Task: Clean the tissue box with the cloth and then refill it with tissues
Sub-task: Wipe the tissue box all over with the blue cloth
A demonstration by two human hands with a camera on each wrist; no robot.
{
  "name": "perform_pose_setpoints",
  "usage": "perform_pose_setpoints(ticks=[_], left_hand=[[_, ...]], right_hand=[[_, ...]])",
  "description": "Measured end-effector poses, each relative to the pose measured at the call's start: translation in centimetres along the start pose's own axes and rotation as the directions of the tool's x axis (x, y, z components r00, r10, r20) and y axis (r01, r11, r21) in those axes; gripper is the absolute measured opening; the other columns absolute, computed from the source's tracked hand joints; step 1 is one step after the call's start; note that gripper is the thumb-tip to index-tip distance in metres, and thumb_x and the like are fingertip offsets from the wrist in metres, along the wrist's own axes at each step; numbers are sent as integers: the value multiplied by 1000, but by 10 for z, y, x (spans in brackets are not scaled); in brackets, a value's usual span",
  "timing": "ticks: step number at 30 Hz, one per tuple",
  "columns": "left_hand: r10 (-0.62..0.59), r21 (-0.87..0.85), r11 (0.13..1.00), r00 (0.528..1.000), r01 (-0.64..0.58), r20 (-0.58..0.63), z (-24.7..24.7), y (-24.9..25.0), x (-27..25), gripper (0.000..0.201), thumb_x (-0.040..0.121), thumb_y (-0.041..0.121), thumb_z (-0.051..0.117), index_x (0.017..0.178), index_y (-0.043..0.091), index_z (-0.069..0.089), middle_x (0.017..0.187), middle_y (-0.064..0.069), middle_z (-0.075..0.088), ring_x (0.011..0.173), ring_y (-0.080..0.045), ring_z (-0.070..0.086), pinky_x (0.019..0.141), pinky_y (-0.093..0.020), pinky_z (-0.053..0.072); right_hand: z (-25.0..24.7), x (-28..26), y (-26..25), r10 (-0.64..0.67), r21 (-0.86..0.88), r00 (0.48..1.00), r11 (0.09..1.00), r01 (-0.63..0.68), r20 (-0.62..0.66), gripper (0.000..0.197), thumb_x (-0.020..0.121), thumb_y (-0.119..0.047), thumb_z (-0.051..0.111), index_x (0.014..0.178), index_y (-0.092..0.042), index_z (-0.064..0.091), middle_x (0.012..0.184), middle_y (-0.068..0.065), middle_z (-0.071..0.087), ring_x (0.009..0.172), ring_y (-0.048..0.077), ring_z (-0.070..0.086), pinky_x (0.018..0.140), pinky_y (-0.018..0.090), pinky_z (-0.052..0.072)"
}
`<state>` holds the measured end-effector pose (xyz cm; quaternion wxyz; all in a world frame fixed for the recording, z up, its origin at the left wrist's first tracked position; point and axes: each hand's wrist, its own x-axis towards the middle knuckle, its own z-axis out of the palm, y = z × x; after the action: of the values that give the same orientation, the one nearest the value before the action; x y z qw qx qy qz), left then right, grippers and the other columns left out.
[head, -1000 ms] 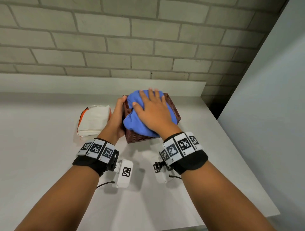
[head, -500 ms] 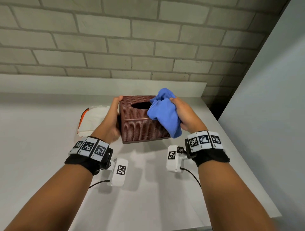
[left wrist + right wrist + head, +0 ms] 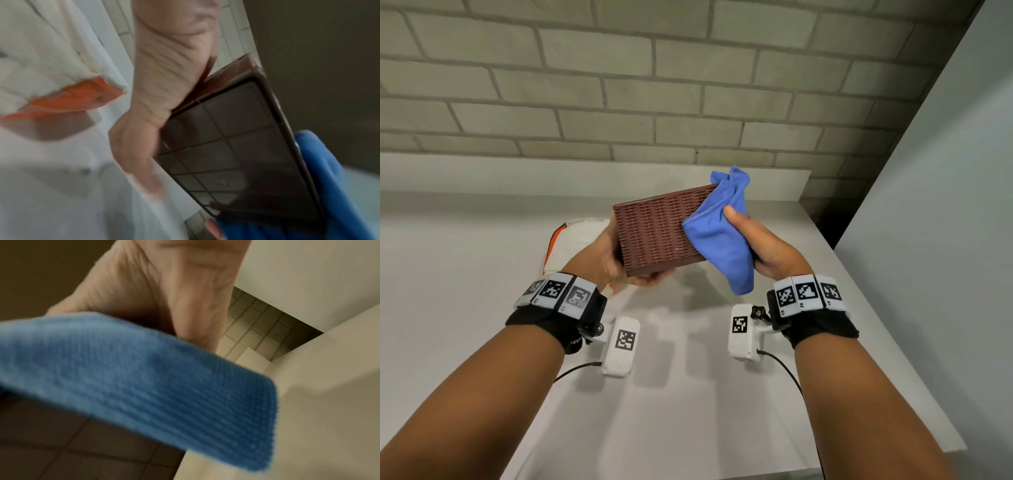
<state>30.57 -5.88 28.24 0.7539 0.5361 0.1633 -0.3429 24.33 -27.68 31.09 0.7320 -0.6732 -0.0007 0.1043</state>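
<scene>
The brown woven tissue box (image 3: 657,229) is lifted off the counter and tilted, its long side facing me. My left hand (image 3: 616,263) grips its left end, fingers curled under the bottom edge. In the left wrist view the box's gridded underside (image 3: 232,146) shows beside my left hand (image 3: 164,91). My right hand (image 3: 760,246) holds the blue cloth (image 3: 722,233) bunched against the box's right end. The cloth (image 3: 144,379) hangs below my right hand (image 3: 174,293) in the right wrist view. A white tissue pack with an orange edge (image 3: 575,240) lies on the counter behind my left hand.
The white counter (image 3: 465,291) runs to a brick wall (image 3: 654,85) at the back, with a low ledge (image 3: 517,174) along it. A grey panel (image 3: 945,205) stands on the right, past the counter's right edge. The tissue pack (image 3: 51,65) fills the left of the left wrist view.
The box has been lifted off the counter and tipped so its side faces me. My right hand went from pressing the cloth on the top to holding it at the box's right end.
</scene>
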Motion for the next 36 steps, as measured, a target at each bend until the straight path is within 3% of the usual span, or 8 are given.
perform_pose_setpoints(ticks=[4,10,15,18,22,28,33,36], left_hand=[[225,120,968,974,-222,-8,7,-4,2,75,80,80,23,119,27,60,120,0,57,117,-25,45,108,-63,18],[604,237,742,779,-627,172,19,-15,-7,54,84,75,23,127,53,49,129,18,60,121,-4,55,110,-36,36],[647,461,503,672,-731,360,12,-15,-10,108,67,66,49,150,22,-1,149,-1,31,130,-10,43,105,-22,42],[638,541,465,689,-701,344,13,-13,-12,98,74,58,58,149,18,8,133,5,41,109,4,48,89,-9,46],[667,573,546,731,-611,144,25,-18,-13,47,98,41,34,138,16,30,117,7,50,91,9,50,75,-10,43],[530,279,805,846,-523,56,31,-24,-21,94,54,81,58,127,22,51,120,-8,65,106,-25,66,95,-50,51],[456,194,866,887,-461,71,31,-16,-21,63,81,72,40,104,22,70,101,-7,75,93,-22,72,85,-38,56],[423,158,891,905,-425,48,23,-15,-17,75,70,80,48,114,23,67,109,-7,73,100,-24,70,91,-44,54]], right_hand=[[-4,7,-1,46,196,997,980,-34,-56,26,99,-45,37,104,-25,53,110,-3,58,96,6,57,74,22,53],[-11,7,-12,-66,-67,995,996,61,-72,44,80,-42,56,114,-17,46,112,-2,50,107,11,48,103,34,37],[-14,4,-20,-53,-46,998,998,52,-31,29,92,-21,42,118,-9,51,103,-1,53,99,14,51,98,31,40],[-19,9,-18,-48,-84,997,996,44,-52,32,98,-22,39,119,-3,53,103,4,55,95,17,54,93,31,44],[-15,14,-21,14,-144,981,989,-42,-191,13,86,-25,54,76,-17,56,82,3,47,77,18,48,87,30,38],[12,-3,-40,-101,-564,976,826,-25,-192,29,73,-45,52,74,-16,52,74,10,45,70,21,43,68,32,40],[6,9,-47,-175,-386,902,922,10,-394,11,88,-13,50,82,-13,60,73,0,57,69,14,55,60,23,42],[2,8,-46,-200,-156,862,977,143,-466,12,86,-10,50,79,-12,59,72,3,57,71,18,55,63,27,43]])
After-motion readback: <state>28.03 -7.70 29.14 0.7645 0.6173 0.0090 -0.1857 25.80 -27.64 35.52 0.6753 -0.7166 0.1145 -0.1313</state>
